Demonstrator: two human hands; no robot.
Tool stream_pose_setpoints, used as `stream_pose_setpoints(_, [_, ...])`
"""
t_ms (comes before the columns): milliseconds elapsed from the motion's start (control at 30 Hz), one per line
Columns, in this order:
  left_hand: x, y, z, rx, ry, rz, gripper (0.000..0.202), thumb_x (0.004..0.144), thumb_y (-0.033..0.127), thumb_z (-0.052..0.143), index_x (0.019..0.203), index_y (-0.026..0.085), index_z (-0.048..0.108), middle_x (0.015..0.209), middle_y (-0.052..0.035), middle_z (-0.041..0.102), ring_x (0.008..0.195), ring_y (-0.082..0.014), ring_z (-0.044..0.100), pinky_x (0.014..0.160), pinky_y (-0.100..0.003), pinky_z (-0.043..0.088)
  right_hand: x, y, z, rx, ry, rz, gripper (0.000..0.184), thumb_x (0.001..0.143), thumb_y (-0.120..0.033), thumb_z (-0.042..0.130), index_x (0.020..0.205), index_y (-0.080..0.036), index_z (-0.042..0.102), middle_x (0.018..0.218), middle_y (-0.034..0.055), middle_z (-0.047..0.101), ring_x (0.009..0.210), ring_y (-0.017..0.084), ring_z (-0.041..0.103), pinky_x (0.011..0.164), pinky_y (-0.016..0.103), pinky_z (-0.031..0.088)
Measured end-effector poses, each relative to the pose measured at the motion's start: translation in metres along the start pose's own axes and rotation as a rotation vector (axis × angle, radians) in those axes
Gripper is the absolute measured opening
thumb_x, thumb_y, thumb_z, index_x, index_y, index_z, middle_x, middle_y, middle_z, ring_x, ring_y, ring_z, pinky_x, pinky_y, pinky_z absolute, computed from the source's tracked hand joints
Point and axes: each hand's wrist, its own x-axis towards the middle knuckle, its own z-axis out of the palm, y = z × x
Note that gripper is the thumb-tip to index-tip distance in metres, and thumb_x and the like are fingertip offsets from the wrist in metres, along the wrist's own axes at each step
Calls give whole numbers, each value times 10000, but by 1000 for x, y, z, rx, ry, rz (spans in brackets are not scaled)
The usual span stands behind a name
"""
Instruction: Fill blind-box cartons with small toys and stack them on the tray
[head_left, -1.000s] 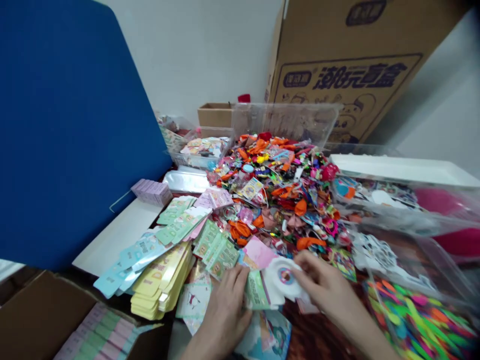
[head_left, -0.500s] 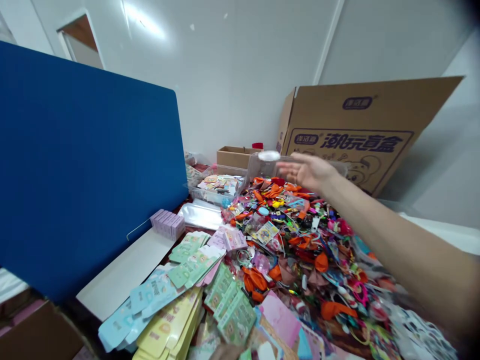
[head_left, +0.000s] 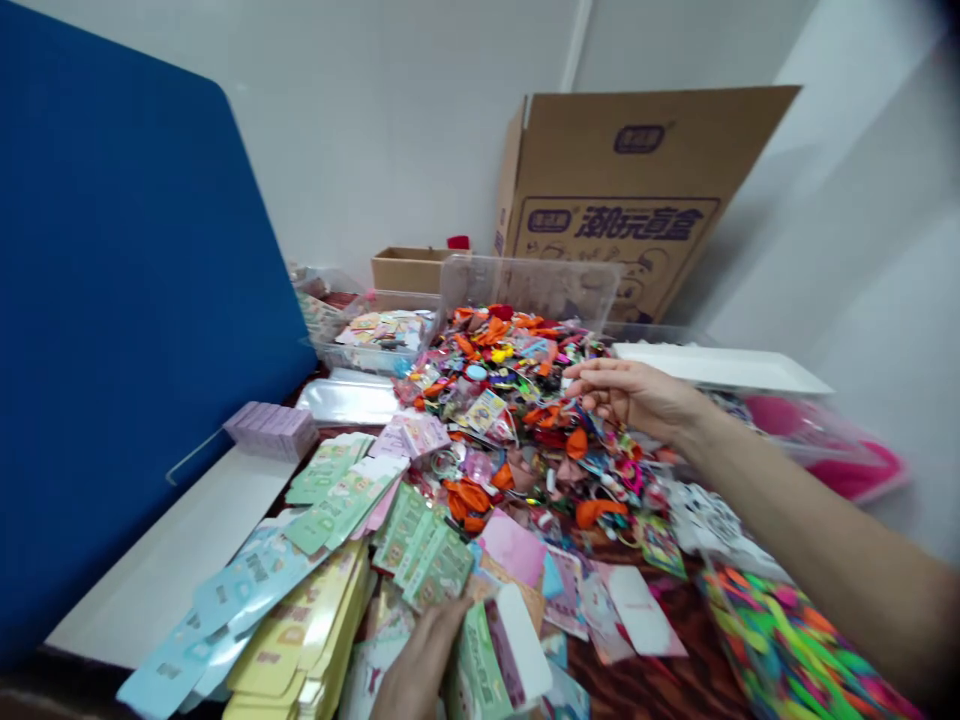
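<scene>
At the bottom edge, my left hand (head_left: 421, 662) is closed around the side of a small green and purple cardboard box (head_left: 484, 655) with a white flap. My right hand (head_left: 634, 393) reaches over a heap of small colourful trinkets (head_left: 525, 440), its fingers drawn together in a loose pinch. A tiny whitish bit shows at those fingertips, too small to name. Flat green box blanks (head_left: 420, 545), yellow blanks (head_left: 300, 630) and blue blanks (head_left: 244, 590) lie fanned out left of my left hand. Printed cards (head_left: 562, 590) lie to its right.
A tall blue panel (head_left: 127, 330) stands at left, with a row of purple boxes (head_left: 271, 430) beside it. Behind the heap are a clear tub of cards (head_left: 382, 350) and a large carton (head_left: 607, 170). Bright neon pieces (head_left: 795, 640) fill a tub at front right.
The view has swung right and down. My right hand has gone from spread fingers near the back tub to a loose pinch over the heap. My left hand and its box have come into view.
</scene>
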Motion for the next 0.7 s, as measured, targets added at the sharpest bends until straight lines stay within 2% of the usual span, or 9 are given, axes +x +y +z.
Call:
stream_pose_setpoints(100, [5, 9, 5, 4, 9, 45, 862, 763, 266, 768, 1532, 322, 384, 1578, -84, 428, 1457, -363, 376, 1162, -446, 384, -29, 39, -35, -50, 79, 47, 183, 748, -265, 684, 907, -176, 693, 795, 55, 739, 545, 113, 600, 484, 222, 484])
stream_pose_setpoints(200, [13, 23, 12, -33, 10, 75, 788, 827, 212, 696, 1532, 341, 368, 1600, -70, 390, 1482, -333, 334, 1178, -456, 361, -58, 87, -59, -147, 152, 80, 215, 730, -355, 652, 865, -188, 662, 756, 50, 725, 541, 127, 599, 488, 240, 475])
stream_pose_setpoints(367, [30, 47, 26, -170, 0, 62, 650, 913, 274, 634, 1512, 330, 387, 1602, -72, 371, 1486, -301, 324, 1107, -393, 452, -82, 154, -72, -436, 179, 129, 144, 785, -326, 553, 729, -207, 611, 649, 10, 694, 505, 146, 583, 451, 243, 413])
stream_pose_setpoints(433, [34, 53, 32, -210, 17, 30, 636, 912, 309, 654, 1497, 337, 406, 1599, -65, 375, 1481, -295, 334, 1098, -377, 459, -83, 168, -72, -595, 173, 118, 153, 819, -227, 526, 702, -205, 622, 660, 2, 696, 564, 153, 609, 533, 262, 451])
stream_pose_setpoints(533, [39, 57, 39, -249, 42, 12, 647, 893, 363, 690, 1485, 331, 428, 1591, -64, 390, 1470, -307, 351, 1092, -386, 466, -77, 174, -70, -851, 194, 88, 183, 847, -99, 542, 739, -182, 664, 759, 23, 718, 751, 177, 659, 740, 319, 494])
stream_pose_setpoints(600, [40, 53, 43, -272, 62, 0, 674, 879, 408, 707, 1488, 330, 427, 1591, -69, 390, 1454, -321, 372, 1073, -396, 484, -68, 175, -67, -1001, 210, 82, 136, 908, -137, 576, 833, -164, 686, 857, 36, 724, 859, 190, 670, 833, 369, 503])
stream_pose_setpoints(700, [40, 43, 49, -303, 88, -33, 732, 842, 452, 746, 1491, 326, 431, 1583, -85, 403, 1439, -345, 386, 1032, -403, 514, -51, 177, -59, -1174, 224, 90, 167, 974, -305, 597, 963, -164, 687, 995, 44, 719, 934, 190, 677, 885, 413, 528])
